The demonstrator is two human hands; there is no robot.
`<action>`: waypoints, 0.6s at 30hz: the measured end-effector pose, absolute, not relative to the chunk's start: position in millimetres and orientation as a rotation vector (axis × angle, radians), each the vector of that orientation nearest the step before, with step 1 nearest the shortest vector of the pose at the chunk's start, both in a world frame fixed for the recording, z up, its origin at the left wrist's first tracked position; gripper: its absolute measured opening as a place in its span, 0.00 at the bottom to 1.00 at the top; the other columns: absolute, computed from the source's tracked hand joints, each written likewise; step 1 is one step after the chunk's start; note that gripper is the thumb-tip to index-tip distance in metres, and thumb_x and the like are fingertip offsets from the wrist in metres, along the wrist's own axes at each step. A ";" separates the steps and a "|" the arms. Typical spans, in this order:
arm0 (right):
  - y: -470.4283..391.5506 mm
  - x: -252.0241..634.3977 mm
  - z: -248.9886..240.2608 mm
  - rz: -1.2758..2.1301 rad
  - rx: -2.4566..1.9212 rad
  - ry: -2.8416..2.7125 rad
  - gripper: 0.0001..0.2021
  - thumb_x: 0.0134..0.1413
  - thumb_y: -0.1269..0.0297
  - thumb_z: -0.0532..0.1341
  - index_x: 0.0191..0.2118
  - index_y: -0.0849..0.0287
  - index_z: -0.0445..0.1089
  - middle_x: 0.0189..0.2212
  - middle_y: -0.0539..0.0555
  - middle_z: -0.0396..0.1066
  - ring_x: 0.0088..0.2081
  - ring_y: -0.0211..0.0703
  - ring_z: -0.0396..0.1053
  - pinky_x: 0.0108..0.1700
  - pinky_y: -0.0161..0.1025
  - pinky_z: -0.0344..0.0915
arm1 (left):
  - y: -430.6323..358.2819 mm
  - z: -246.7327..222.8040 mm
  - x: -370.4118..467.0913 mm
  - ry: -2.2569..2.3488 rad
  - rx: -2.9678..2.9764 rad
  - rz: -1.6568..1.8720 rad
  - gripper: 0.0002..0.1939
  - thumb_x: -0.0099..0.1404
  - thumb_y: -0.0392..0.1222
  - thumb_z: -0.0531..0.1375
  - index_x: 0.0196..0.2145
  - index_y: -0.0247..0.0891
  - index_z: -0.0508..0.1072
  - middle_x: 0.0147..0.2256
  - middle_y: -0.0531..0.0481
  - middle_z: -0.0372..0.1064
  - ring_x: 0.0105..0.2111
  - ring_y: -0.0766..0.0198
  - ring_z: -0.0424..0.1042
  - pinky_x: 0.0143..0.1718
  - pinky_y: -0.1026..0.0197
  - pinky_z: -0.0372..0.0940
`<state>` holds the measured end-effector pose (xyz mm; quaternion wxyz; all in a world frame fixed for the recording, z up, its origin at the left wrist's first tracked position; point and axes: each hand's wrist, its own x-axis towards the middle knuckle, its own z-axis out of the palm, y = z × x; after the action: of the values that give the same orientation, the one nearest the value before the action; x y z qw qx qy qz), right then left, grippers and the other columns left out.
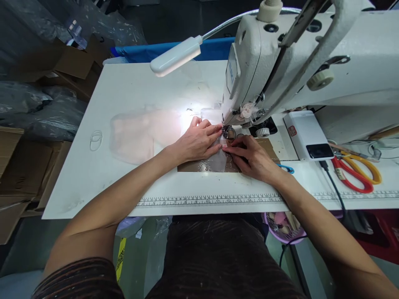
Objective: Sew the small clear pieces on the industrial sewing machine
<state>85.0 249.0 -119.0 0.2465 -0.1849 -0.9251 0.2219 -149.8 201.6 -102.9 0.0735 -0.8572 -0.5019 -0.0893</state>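
Note:
Thin, whitish see-through material lies under the needle area of a white sewing machine, over a brown sheet on the white table. My left hand rests on the material just left of the presser foot, palm down with its fingers spread. To the right of the foot, my right hand has its thumb and fingertips pressed together at the material's edge, beside a small white tag. The needle tip itself cannot be made out.
A lit lamp hangs above the table. At the right lie a white power bank with a cable, red scissors and yellow scissors. A ruler strip runs along the front edge. Cardboard boxes stand left.

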 end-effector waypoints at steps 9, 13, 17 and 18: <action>250.6 86.4 -119.8 0.652 -0.513 -2.509 0.17 0.62 0.72 0.57 0.51 0.51 0.77 0.45 0.59 0.66 0.50 0.52 0.67 0.53 0.55 0.70 | 199.3 -104.6 -145.7 -1.468 -2.469 -0.328 0.23 0.73 0.51 0.51 0.52 0.30 0.73 0.53 0.32 0.70 0.45 0.46 0.67 0.46 0.42 0.59; 250.6 86.5 -119.1 0.638 -0.511 -2.518 0.16 0.62 0.72 0.57 0.51 0.51 0.77 0.45 0.59 0.66 0.49 0.53 0.67 0.53 0.55 0.70 | 201.0 -114.6 -147.9 -1.246 -2.526 -0.479 0.13 0.73 0.43 0.53 0.39 0.36 0.76 0.44 0.42 0.75 0.38 0.57 0.69 0.42 0.50 0.63; 250.4 86.7 -119.5 0.634 -0.485 -2.514 0.17 0.63 0.71 0.56 0.52 0.50 0.76 0.45 0.59 0.66 0.50 0.53 0.66 0.54 0.55 0.69 | 201.6 -117.9 -151.8 -1.124 -2.614 -0.601 0.12 0.72 0.38 0.54 0.35 0.38 0.76 0.41 0.48 0.77 0.35 0.63 0.71 0.36 0.56 0.63; 250.2 86.7 -119.8 0.631 -0.490 -2.511 0.17 0.63 0.71 0.56 0.53 0.50 0.76 0.45 0.59 0.66 0.50 0.53 0.66 0.54 0.56 0.69 | 201.4 -116.6 -152.8 -1.131 -2.637 -0.616 0.11 0.71 0.39 0.55 0.36 0.39 0.77 0.41 0.48 0.78 0.35 0.63 0.71 0.36 0.56 0.64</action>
<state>86.7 250.2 -119.8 0.2506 -0.1799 -0.9225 0.2319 -152.8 201.4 -116.6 0.1031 -0.8938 -0.3834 -0.2088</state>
